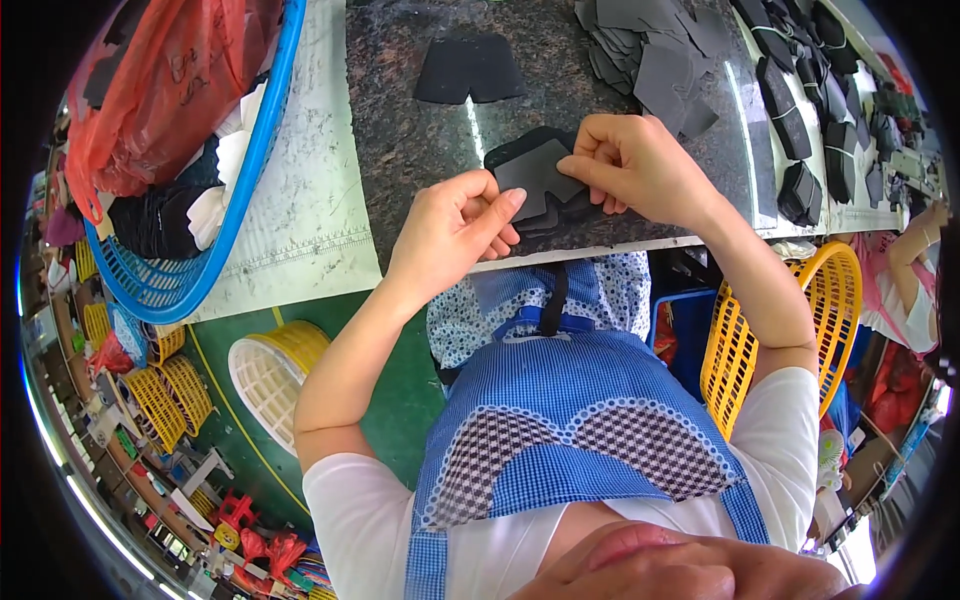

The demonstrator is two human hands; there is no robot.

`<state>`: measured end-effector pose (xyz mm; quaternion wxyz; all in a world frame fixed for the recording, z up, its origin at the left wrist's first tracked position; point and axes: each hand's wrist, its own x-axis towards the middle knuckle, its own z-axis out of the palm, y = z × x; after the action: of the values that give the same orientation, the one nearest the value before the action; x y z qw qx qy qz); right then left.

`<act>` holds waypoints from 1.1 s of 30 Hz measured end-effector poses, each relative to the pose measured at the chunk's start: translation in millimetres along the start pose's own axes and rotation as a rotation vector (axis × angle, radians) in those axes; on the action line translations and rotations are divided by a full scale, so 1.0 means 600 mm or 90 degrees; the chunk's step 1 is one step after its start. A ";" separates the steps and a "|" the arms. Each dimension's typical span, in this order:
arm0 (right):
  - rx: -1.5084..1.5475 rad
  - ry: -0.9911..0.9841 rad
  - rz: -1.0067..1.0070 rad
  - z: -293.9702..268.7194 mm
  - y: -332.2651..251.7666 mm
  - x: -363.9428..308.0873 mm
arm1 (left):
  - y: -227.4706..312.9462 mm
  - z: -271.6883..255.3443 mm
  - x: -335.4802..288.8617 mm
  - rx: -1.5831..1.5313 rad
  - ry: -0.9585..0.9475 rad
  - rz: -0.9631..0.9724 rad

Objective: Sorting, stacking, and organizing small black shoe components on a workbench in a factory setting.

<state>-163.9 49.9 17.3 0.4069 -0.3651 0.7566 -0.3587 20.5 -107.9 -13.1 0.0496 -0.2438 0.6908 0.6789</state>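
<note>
My left hand pinches the lower left corner of a dark grey, flat cut piece with a notch in its lower edge. On the piece's upper right corner, my right hand has thumb and fingers closed. A black cut piece of similar outline lies under the grey one, its upper edge showing. More grey layers peek out below, partly hidden. Farther off, another black notched piece lies flat on the dark stone-patterned slab. A loose pile of grey cut pieces sits at the far right of the slab.
At left stands a blue basket with a red plastic bag and black and white cloth. Tied black bundles line the right. Yellow baskets stand below the table; another person's arm shows at far right.
</note>
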 end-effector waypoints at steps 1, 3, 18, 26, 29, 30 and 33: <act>-0.062 0.005 -0.020 0.001 -0.006 0.000 | 0.003 -0.001 -0.002 -0.002 0.003 0.000; -0.126 0.011 -0.042 -0.004 -0.010 0.004 | 0.010 -0.004 -0.003 0.242 0.029 0.018; -0.372 0.198 -0.475 0.002 -0.013 0.185 | 0.020 -0.074 0.013 0.397 0.244 0.392; -0.221 0.565 -0.480 -0.062 -0.073 0.090 | 0.021 -0.093 0.109 0.608 0.173 0.521; -0.507 0.345 -0.691 -0.026 -0.012 -0.011 | 0.032 -0.092 0.117 0.600 0.177 0.529; -0.567 0.241 -0.652 0.001 0.018 -0.038 | 0.035 -0.089 0.123 0.606 0.189 0.516; -0.369 0.256 -0.541 0.014 0.042 -0.056 | 0.057 -0.054 0.140 0.579 0.224 0.548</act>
<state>-149.7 88.5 4.5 -0.0432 -0.6599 0.6732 -0.3310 -58.5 -163.3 -13.0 -0.2426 -0.0072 0.9430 0.2276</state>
